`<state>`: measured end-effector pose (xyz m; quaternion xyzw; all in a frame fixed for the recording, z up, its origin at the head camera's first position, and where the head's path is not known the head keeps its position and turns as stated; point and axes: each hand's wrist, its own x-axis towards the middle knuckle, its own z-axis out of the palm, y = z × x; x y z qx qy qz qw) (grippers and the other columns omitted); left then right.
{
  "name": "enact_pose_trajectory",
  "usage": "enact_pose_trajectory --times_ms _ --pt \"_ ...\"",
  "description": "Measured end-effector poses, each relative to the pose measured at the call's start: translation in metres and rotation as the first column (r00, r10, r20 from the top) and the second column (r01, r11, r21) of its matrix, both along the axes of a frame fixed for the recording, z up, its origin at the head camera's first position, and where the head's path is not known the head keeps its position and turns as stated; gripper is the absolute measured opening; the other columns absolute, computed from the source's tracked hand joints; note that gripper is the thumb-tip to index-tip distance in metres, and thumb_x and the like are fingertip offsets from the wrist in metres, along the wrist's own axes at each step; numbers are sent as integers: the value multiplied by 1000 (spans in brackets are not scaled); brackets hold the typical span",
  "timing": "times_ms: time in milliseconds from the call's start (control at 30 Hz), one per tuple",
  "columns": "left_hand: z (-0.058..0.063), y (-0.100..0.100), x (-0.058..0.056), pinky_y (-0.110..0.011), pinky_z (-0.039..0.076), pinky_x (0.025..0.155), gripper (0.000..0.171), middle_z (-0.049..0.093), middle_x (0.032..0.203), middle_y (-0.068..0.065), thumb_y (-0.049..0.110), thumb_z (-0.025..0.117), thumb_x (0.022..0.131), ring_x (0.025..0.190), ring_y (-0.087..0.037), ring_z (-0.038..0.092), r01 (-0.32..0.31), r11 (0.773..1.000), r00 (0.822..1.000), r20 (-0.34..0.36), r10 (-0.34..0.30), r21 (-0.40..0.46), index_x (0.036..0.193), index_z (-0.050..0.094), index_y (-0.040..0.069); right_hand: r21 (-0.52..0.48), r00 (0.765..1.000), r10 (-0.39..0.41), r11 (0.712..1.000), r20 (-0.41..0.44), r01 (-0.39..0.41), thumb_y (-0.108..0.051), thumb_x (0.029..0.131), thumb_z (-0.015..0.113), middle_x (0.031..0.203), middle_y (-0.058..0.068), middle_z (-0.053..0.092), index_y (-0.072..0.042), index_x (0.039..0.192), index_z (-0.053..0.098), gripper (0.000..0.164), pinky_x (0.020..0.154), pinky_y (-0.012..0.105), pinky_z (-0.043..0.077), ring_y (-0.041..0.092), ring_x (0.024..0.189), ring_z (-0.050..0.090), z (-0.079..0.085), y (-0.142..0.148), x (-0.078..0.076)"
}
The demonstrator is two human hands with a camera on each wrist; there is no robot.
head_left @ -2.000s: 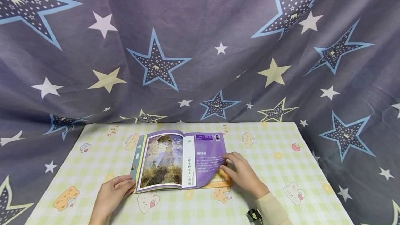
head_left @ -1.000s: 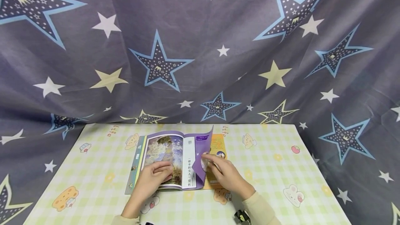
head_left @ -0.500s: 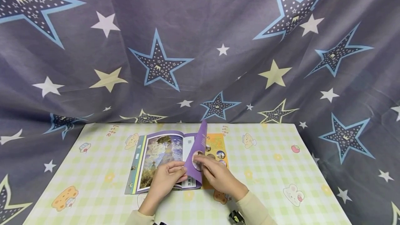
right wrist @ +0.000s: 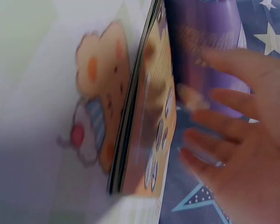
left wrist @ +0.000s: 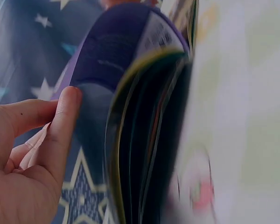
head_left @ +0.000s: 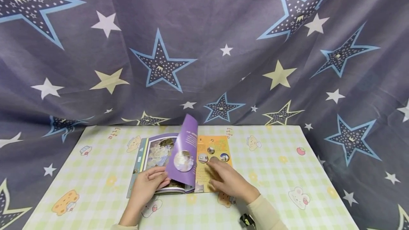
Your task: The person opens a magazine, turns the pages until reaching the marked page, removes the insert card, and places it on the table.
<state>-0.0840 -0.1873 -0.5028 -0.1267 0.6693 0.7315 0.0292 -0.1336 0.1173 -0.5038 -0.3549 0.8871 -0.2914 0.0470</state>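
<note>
An illustrated magazine (head_left: 153, 152) lies spread on the table, one purple page (head_left: 183, 148) standing up and curving to the left. My left hand (head_left: 148, 184) pinches the free edge of that page between thumb and fingers, over the painting on the left side. In the left wrist view the thumb and fingertips meet at the page's edge (left wrist: 74, 74). My right hand (head_left: 231, 180) hovers over the orange page (head_left: 214, 141) on the right, its fingers loosely spread and holding nothing. The right wrist view shows those fingers (right wrist: 224, 121) apart from the purple page.
The table wears a pale green checked cloth (head_left: 271, 173) printed with cartoon animals. Behind it hangs a dark curtain (head_left: 204, 77) with stars. A black wrist device (head_left: 247, 220) sits by the right sleeve (head_left: 266, 214).
The right hand lifted the purple page from the right and carried it leftward. The left hand came in from the magazine's left edge and took the page; the right hand let go.
</note>
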Motion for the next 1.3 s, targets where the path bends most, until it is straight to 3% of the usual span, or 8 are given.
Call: enact_pose_trajectory --times_ms 200,533,667,833,1033,1100,1233,1300 --pt "-4 -40 14 -32 60 79 33 73 98 -19 -2 65 95 82 -26 74 -93 993 994 52 97 -73 125 58 -15 217 999 2 976 39 -11 -33 86 81 153 24 37 -4 148 46 77 112 61 33 45 141 31 -8 15 1" --pt "-7 -72 26 -29 61 76 38 74 94 -15 5 66 97 81 -25 74 -105 970 983 126 135 -217 129 57 -14 269 1000 -14 963 -3 14 -37 87 79 151 19 41 -8 145 51 70 106 64 38 41 138 38 -11 18 1" --pt "-8 -75 28 -28 61 76 38 74 96 -15 5 65 97 82 -25 74 -100 969 981 139 133 -228 129 57 -14 243 1000 5 970 2 -5 -33 90 75 145 18 50 -8 136 59 55 107 63 37 40 135 43 -8 20 1" --pt "-9 -76 30 -29 61 76 38 74 99 -14 5 66 97 84 -22 74 -90 966 980 151 130 -243 130 58 -12 138 999 20 990 -25 -17 -26 96 70 120 5 69 -8 123 69 32 103 53 45 21 111 63 -5 26 -3" --pt "-11 -77 29 -28 61 76 38 74 101 -14 8 68 96 84 -18 74 -90 957 981 141 133 -277 129 60 -10 -22 995 -96 995 14 96 -21 97 69 114 3 71 -6 123 68 30 91 40 56 16 101 66 -5 35 -8" --pt "-10 -78 30 -26 61 75 38 75 100 -12 12 69 96 83 -16 73 -82 934 981 139 138 -348 127 62 -8 -47 988 -153 987 3 153 -24 96 70 119 5 69 -6 125 67 34 93 41 56 19 106 65 -4 37 -8" --pt "-5 -78 32 -11 53 72 42 76 99 -5 28 72 95 84 -11 72 -55 850 981 130 143 -524 124 67 -1 -92 965 -246 967 -93 237 -27 93 74 120 6 66 -5 129 64 43 96 41 54 22 109 62 -5 37 -9" --pt "-3 -76 31 -8 50 71 43 76 98 -3 33 72 94 84 -9 72 -47 822 982 125 143 -568 123 69 2 -122 954 -266 961 -141 250 -27 91 77 114 6 64 -4 129 64 46 91 38 56 22 104 62 -6 36 -10"
